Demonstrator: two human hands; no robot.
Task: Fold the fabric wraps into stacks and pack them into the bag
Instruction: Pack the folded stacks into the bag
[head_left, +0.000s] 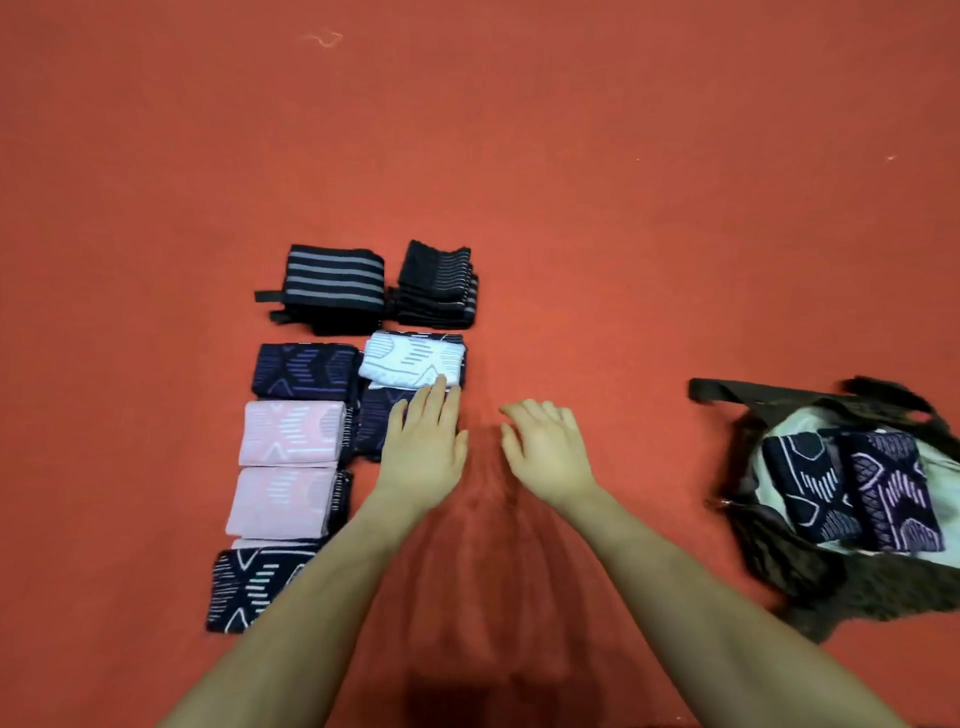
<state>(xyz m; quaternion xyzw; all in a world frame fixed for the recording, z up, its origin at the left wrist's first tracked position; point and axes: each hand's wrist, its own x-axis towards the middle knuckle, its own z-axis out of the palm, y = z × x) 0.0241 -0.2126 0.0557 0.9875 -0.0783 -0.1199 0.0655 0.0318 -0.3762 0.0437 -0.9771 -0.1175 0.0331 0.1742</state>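
Folded fabric wraps lie in two columns on the red floor at left. Two black striped stacks (332, 283) sit farthest away, and a white patterned wrap (408, 358) lies nearer, on the right column. My left hand (423, 441) lies flat with straight fingers on a dark navy wrap (374, 421); its fingertips touch the white wrap's near edge. Just to the right, my right hand (545, 447) hovers over bare floor with relaxed fingers, holding nothing. An open dark bag (831, 587) at right holds two navy patterned wraps (852, 488) side by side.
The left column holds a navy wrap (306, 371), two pink wraps (291, 434) and a navy-and-white wrap (254, 584) nearest me. The bag's strap (727, 391) stretches left across the red floor (571, 208). A small thread (324, 39) lies far off.
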